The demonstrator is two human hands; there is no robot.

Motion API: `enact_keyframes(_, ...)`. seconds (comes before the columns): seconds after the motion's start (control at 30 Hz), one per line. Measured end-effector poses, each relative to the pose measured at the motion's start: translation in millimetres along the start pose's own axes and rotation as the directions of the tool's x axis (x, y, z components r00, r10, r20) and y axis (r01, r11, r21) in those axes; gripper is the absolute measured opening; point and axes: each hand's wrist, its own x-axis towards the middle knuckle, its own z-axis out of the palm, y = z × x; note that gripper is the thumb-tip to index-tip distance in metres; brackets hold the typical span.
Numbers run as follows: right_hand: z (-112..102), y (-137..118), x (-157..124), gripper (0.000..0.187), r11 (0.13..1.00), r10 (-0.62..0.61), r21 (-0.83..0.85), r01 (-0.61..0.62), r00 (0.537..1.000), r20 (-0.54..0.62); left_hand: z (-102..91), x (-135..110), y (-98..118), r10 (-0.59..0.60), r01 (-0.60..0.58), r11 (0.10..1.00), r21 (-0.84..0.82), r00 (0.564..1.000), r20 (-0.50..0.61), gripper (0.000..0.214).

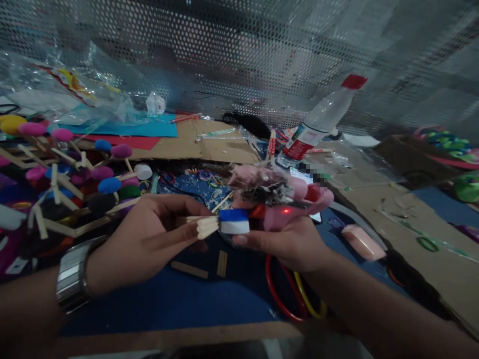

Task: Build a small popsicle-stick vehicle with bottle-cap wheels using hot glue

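My left hand (153, 234), with a metal watch at its wrist, pinches a small bundle of wooden sticks (205, 227). The sticks' ends meet a small blue-and-white block (234, 221) in the middle of the view. My right hand (288, 242) is closed around a pink glue gun (279, 218) with a small red light and dried glue strands over its front. The thumb of that hand lies at the block's lower edge; I cannot tell how firmly it holds the block. Below the hands, a flat wooden strip (189, 269) and a short stick piece (222, 264) lie on the blue surface.
Stick pieces with coloured round ends (108, 185) are heaped at left. A plastic bottle (318, 122) with a red cap stands tilted in view behind. Red and yellow loops (284, 294), a pale pink block (362, 243), cardboard (220, 142) and glue scraps lie around.
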Motion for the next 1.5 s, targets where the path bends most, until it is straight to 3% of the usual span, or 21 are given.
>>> enact_keyframes(0.2,-0.1,3.6,-2.3,0.03,0.997,0.046,-0.063,-0.052,0.995,-0.089,-3.2,1.7,-1.8,-0.023,0.02,0.999,0.051,0.999,0.043,0.013)
enact_keyframes(0.4,1.7,0.3,-4.3,0.027,0.997,0.076,-0.013,-0.077,0.995,-0.058,-1.8,2.2,5.2,0.015,-0.018,0.996,0.086,0.999,0.032,0.016)
enact_keyframes(0.5,1.3,0.0,-5.4,0.026,0.993,0.084,-0.07,-0.092,0.991,-0.109,-0.6,2.0,7.5,-0.012,0.01,0.997,0.074,1.0,0.027,0.016)
enact_keyframes(0.97,-6.0,10.6,-9.0,0.041,0.975,0.099,-0.18,-0.127,0.982,-0.158,1.1,0.5,8.2,-0.032,0.03,0.992,0.12,0.999,0.013,0.017)
enact_keyframes(1.13,-8.2,15.1,-10.2,0.046,0.987,0.063,-0.132,-0.09,0.979,-0.192,3.0,-0.2,9.7,-0.057,0.057,0.995,0.086,0.998,0.004,0.019)
enact_keyframes(1.33,1.8,0.0,-3.4,0.032,0.987,0.077,-0.135,-0.083,0.996,-0.052,3.4,1.2,7.0,-0.032,0.032,0.995,0.092,0.999,-0.002,0.017)
enact_keyframes(1.5,2.8,-1.2,-2.5,0.035,0.986,0.096,-0.131,-0.099,0.995,-0.027,3.3,1.0,6.1,-0.029,0.03,0.994,0.105,1.0,-0.008,0.016)
